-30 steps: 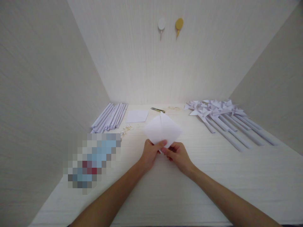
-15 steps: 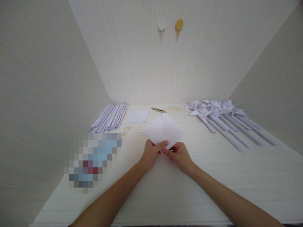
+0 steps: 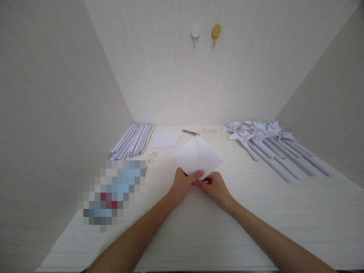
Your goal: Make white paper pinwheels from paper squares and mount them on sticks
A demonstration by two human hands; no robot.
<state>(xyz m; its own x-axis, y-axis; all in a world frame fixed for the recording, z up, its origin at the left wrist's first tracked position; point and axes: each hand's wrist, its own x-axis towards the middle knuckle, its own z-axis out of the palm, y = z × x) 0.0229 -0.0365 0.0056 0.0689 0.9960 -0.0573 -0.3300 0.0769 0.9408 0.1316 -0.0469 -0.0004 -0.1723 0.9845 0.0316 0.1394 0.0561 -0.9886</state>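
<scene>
Paper square [image 3: 198, 157] is being pinched at its near corner: your left hand [image 3: 182, 185] and right hand [image 3: 216, 187] are gripping it above the worktop [image 3: 256, 212].

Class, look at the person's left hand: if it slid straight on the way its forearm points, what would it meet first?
The left hand already pinches the near corner of the white paper sheet, so that comes first. Beyond it, probably the scissors near the back wall, though depth is hard to judge.

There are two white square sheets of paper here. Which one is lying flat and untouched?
The smaller-looking sheet at the back, beside the rolled paper tubes. The other, creased sheet is pinched at its near corner by the left hand and right hand.
</scene>
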